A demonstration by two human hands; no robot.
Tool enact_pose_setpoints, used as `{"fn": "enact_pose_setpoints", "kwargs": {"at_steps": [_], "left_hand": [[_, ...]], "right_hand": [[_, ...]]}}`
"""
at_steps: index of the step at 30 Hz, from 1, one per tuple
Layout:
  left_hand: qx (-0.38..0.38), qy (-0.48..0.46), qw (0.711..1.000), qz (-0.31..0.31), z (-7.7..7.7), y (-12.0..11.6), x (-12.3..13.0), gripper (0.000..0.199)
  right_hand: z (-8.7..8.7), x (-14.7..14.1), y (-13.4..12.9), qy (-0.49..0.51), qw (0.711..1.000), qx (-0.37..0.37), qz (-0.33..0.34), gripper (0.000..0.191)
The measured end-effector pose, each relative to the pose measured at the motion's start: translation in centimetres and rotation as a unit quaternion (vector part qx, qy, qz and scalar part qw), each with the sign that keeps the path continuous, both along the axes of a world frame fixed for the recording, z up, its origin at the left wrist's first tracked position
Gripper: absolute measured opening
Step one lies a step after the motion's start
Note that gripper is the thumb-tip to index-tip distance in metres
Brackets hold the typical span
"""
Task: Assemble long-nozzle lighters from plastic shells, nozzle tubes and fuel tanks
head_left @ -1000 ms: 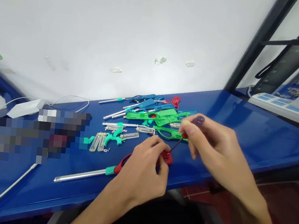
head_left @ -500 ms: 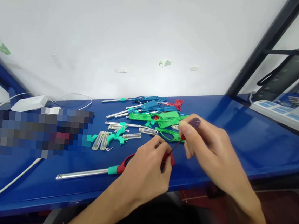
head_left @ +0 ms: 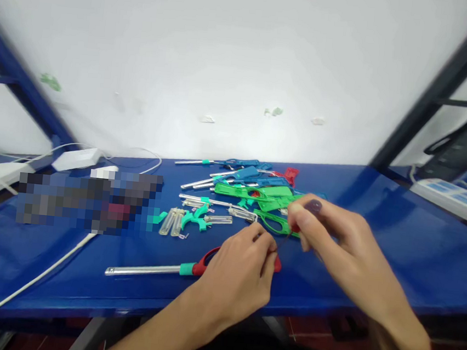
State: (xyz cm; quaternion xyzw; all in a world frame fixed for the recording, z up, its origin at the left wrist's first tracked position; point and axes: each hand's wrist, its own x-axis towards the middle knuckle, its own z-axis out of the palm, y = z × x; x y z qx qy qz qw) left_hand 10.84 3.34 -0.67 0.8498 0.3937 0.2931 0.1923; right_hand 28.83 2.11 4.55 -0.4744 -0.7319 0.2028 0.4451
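My left hand (head_left: 237, 280) is closed around the red handle of a long-nosed lighter (head_left: 200, 267), pressing it on the blue table. The lighter's silver tube points left past a turquoise collar. My right hand (head_left: 344, 249) pinches a small screwdriver (head_left: 313, 206) with a dark rounded handle end. Its thin shaft slants down to the red handle by my left fingertips, which hide the tip. Just beyond my hands lie green lighter shells (head_left: 275, 198), turquoise plastic pieces (head_left: 196, 218) and clear fuel tanks (head_left: 172, 221).
Blue lighter parts (head_left: 246, 173) and a red piece (head_left: 291, 175) lie farther back, near the white wall (head_left: 244, 60). A white cable (head_left: 51, 267) crosses the table (head_left: 62, 282) at left, by a blurred-out patch. Power strips (head_left: 454, 195) stand at both sides.
The camera view has turned a little, so the tabletop items sit farther right and slightly lower. Both hands keep their grips, with the screwdriver still against the red handle.
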Motion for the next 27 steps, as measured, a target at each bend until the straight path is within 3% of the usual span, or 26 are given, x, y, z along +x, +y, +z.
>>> {"fn": "enact_pose_setpoints", "kwargs": {"at_steps": [3,5,12,18,22,27], "left_hand": [[0.027,0.026,0.999,0.016,0.0,-0.3,-1.2,0.017],[0.035,0.032,0.998,0.038,-0.1,-0.4,-2.2,0.016],[0.075,0.048,0.994,0.068,-0.4,-0.4,-4.3,0.013],[0.109,0.069,0.990,0.051,-0.6,-0.3,-4.3,0.014],[0.104,0.070,0.991,0.051,-0.8,-0.1,-4.1,0.012],[0.095,0.072,0.991,0.058,-0.8,0.0,-4.2,0.012]], "right_hand": [[-0.2,-0.4,0.4,-0.068,0.994,0.081,-0.009,0.019],[-0.7,-1.2,1.0,-0.057,0.993,0.107,0.004,0.029],[-1.4,-2.7,2.1,-0.038,0.992,0.115,0.028,0.029],[-0.6,-2.7,2.8,-0.076,0.990,0.112,0.038,0.021],[-1.2,-3.5,3.2,-0.081,0.985,0.152,0.002,0.024],[-1.5,-3.4,3.1,-0.078,0.987,0.140,0.029,0.025]]}}
